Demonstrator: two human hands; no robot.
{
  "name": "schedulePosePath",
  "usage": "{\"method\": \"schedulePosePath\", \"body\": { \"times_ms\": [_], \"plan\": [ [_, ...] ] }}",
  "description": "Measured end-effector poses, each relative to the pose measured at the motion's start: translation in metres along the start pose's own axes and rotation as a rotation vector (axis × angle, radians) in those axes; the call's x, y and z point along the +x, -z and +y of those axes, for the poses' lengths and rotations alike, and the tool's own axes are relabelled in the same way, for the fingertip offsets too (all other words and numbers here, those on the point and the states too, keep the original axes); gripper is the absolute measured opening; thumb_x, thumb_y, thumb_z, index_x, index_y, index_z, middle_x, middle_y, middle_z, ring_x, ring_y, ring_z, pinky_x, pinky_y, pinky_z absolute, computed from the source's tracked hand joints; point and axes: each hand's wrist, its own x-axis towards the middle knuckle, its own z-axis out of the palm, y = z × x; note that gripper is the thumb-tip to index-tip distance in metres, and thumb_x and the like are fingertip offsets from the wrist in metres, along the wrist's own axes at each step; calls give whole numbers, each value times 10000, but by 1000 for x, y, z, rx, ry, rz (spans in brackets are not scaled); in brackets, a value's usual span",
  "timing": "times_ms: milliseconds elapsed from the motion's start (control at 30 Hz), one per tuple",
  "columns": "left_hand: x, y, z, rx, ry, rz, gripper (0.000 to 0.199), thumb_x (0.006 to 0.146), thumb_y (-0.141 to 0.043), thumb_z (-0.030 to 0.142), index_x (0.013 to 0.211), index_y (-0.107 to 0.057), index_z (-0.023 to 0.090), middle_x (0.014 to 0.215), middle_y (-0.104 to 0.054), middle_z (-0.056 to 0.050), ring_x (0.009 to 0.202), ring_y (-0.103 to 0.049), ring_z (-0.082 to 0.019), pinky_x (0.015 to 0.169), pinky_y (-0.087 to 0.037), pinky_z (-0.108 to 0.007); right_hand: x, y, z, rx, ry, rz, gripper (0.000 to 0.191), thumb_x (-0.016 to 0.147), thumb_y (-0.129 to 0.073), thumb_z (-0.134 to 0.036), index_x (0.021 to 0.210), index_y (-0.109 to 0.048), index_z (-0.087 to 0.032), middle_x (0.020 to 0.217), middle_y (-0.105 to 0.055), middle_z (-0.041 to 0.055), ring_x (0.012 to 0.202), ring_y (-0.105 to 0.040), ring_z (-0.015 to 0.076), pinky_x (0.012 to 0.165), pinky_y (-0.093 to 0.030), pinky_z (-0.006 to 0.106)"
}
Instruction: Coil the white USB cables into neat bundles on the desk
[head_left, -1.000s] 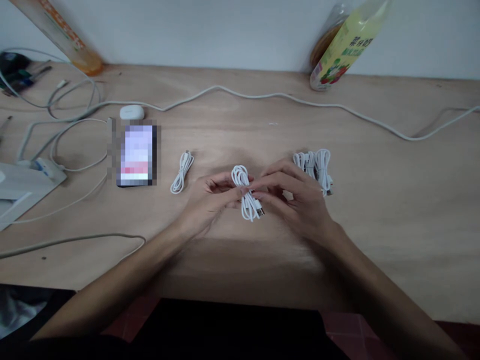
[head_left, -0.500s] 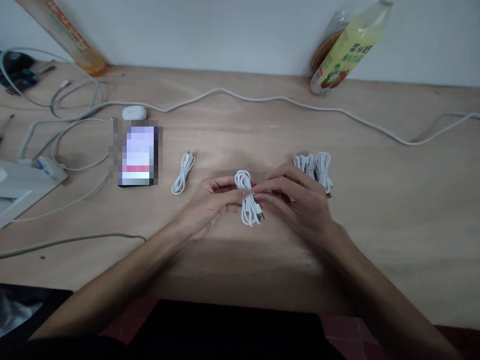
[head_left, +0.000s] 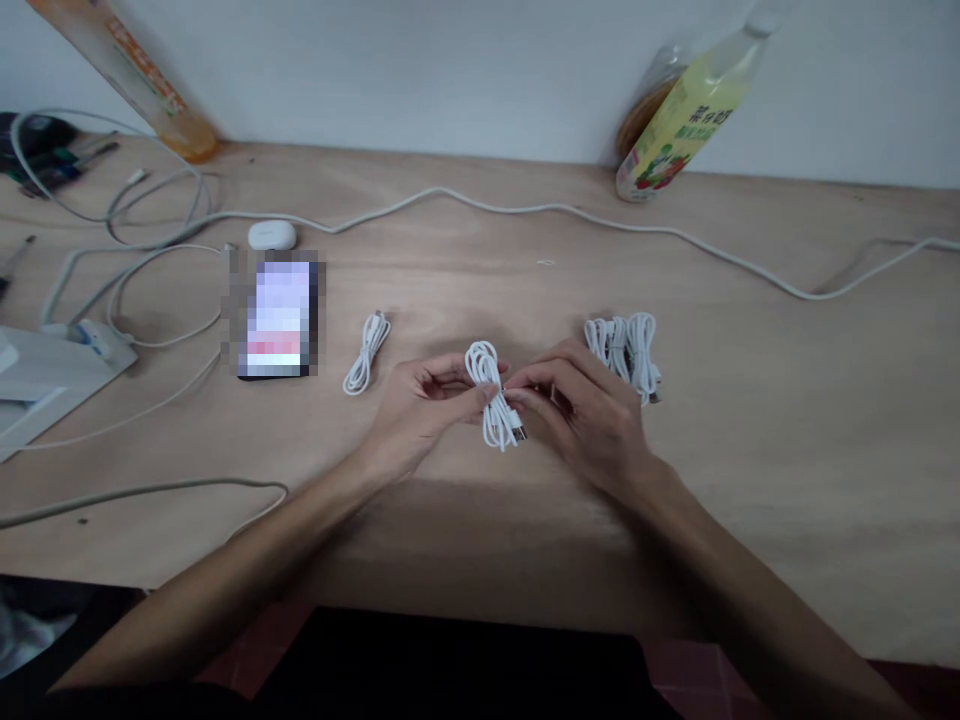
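Note:
A coiled white USB cable (head_left: 484,362) is gripped between the thumb and fingers of my left hand (head_left: 420,400), just above the table. Its metal plug points down toward the right. My right hand (head_left: 596,405) has its thumb and fingertips pinched together against the middle of the coil, where the loops bunch up. Whatever small piece sits in that pinch is too small to make out. Left of my hands lies another coiled white cable (head_left: 367,355). Several bundled white cables (head_left: 641,350) lie side by side beyond my right hand, partly hidden by it.
A phone (head_left: 281,320) and a white earbud case (head_left: 271,236) lie at the left. A long white cord (head_left: 517,210) crosses the table's back. Bottles stand by the wall, one yellow (head_left: 675,135), one orange (head_left: 161,95). A small thin white loop (head_left: 545,262) lies behind my hands.
The view has shifted slightly. My right fingers have drawn closer together at the coil's middle, and my left hand still holds the cable in nearly the same place.

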Motion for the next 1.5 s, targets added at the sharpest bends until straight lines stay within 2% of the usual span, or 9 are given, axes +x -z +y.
{"method": "schedulePosePath", "body": {
  "times_ms": [200, 367, 533, 767, 900, 1267, 1500],
  "plan": [
    [-2, -1, -2, 109, -155, 13, 245, 805, -941, 308, 1008, -869, 192, 1009, -869, -59, 930, -810, -210, 923, -673, -354, 1, -3, -3, 68, -147, -44, 104, 1043, -702, -163, 976, -745, -230, 905, -727, 15, 742, -641, 170, 662, -533, 307],
    [-2, -1, -2, 149, -166, 21, 250, 819, -936, 340, 1004, -864, 189, 977, -865, -63, 907, -816, -227, 899, -682, -372, 1, -4, -4, 124, -225, -36, 104, 1028, -727, -159, 937, -728, -210, 860, -705, -2, 730, -621, 150, 652, -499, 280],
    [1, 1, -1, 150, -164, 13, 270, 793, -962, 358, 973, -862, 183, 963, -868, -67, 917, -819, -232, 901, -683, -369, 2, -5, -4, 237, -317, -36, 94, 1006, -746, -182, 921, -746, -222, 856, -712, -10, 694, -608, 135, 577, -450, 258],
    [3, 2, -1, 140, -183, 5, 268, 783, -969, 361, 958, -867, 186, 989, -878, -64, 936, -835, -237, 912, -691, -360, 5, -2, -7, 316, -417, -59, 98, 1024, -723, -234, 945, -780, -234, 860, -709, 0, 730, -632, 143, 610, -477, 259],
    [2, 3, -2, 173, -210, 26, 282, 793, -961, 367, 979, -864, 180, 969, -877, -64, 899, -835, -230, 887, -699, -361, 5, 0, -8, 266, -398, -51, 79, 1005, -740, -217, 946, -787, -238, 860, -683, 1, 696, -590, 139, 577, -451, 263],
    [2, 3, -3, 178, -211, 24, 283, 801, -952, 349, 1005, -864, 173, 950, -875, -66, 892, -834, -226, 874, -703, -357, 4, 3, -3, 225, -320, -86, 97, 1022, -739, -199, 948, -790, -235, 859, -702, -4, 675, -586, 130, 569, -432, 267],
    [1, 4, -3, 175, -227, 7, 246, 830, -911, 286, 1045, -868, 172, 974, -881, -63, 881, -839, -212, 861, -707, -338, 3, 1, -4, 130, -186, -65, 130, 1036, -699, -156, 931, -732, -227, 854, -685, -6, 661, -567, 127, 562, -436, 268]
  ]
}}
